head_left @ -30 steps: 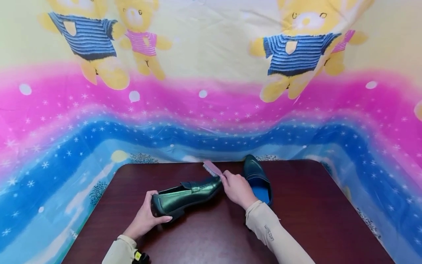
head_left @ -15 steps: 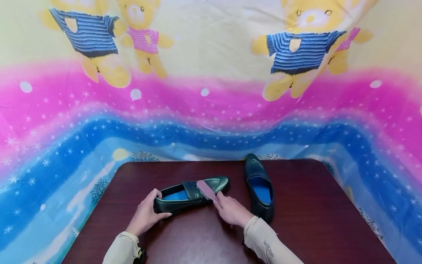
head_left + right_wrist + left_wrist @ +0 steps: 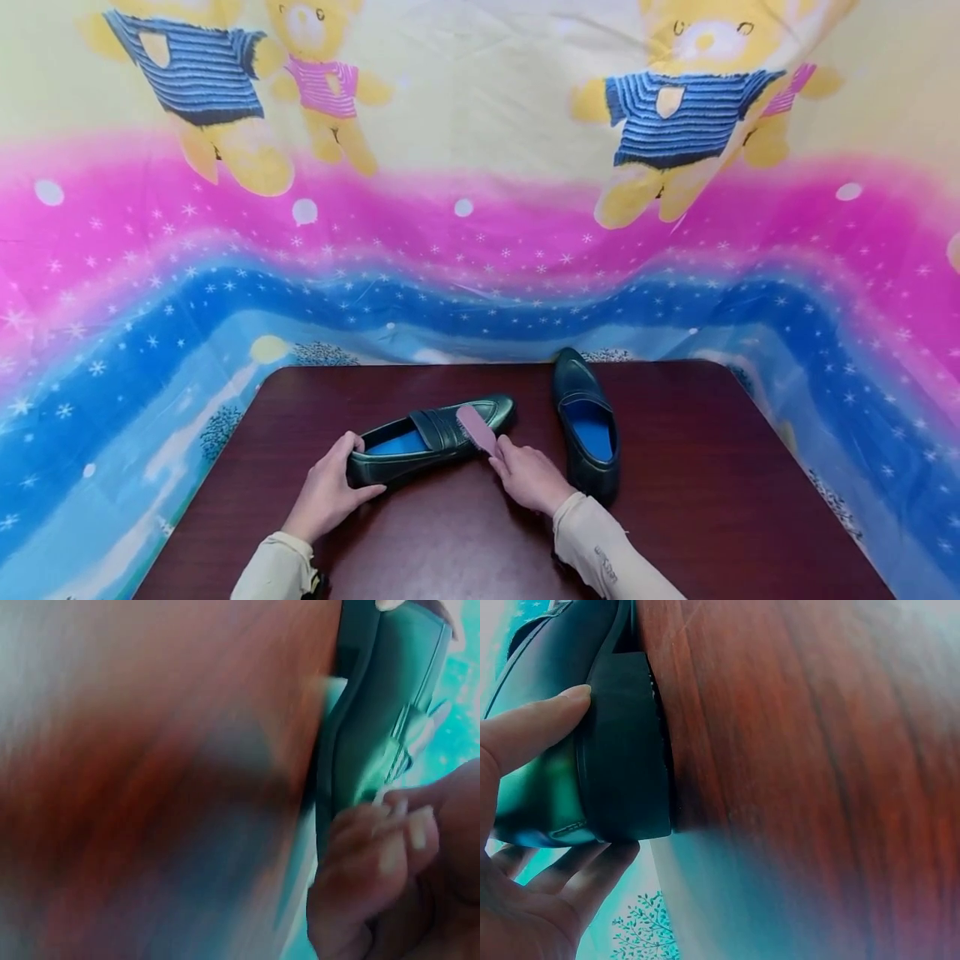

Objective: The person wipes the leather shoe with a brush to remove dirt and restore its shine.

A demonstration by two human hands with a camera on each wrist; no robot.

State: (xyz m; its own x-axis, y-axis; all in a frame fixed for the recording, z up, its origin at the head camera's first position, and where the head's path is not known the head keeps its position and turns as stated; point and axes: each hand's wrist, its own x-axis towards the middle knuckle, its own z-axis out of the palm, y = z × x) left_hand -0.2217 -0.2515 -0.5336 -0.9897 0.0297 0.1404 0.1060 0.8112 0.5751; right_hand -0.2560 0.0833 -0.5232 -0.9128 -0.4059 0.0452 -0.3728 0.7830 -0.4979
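**Rolled opening-up beneath the pink brush [image 3: 477, 429]**

Holding the dark green loafer [image 3: 416, 465] left of centre at the brown table [image 3: 712, 500], toe to the right; no longer tipped to bare its side as a second ago, but turned to show the blue insole [image 3: 397, 444]. Cannot tell about contact between sole and wood. Gripping the heel with the left hand [image 3: 330, 485], thumb along the near side, fingers behind, much as before. Pinching the brush by its handle in the right hand [image 3: 531, 477], fingers curled, bristle side toward the shoe just ahead of the strap [image 3: 433, 431]. Brought down from above the toe since a second ago; shifted only slightly toeward since half a second ago. Blurred in the right wrist view, with brush hard to make out. Leaving the second loafer [image 3: 592, 429] unmoved, just right of the right hand, less covered than a second ago. Hung behind, with the bear-printed cloth [image 3: 465, 258] unchanged.
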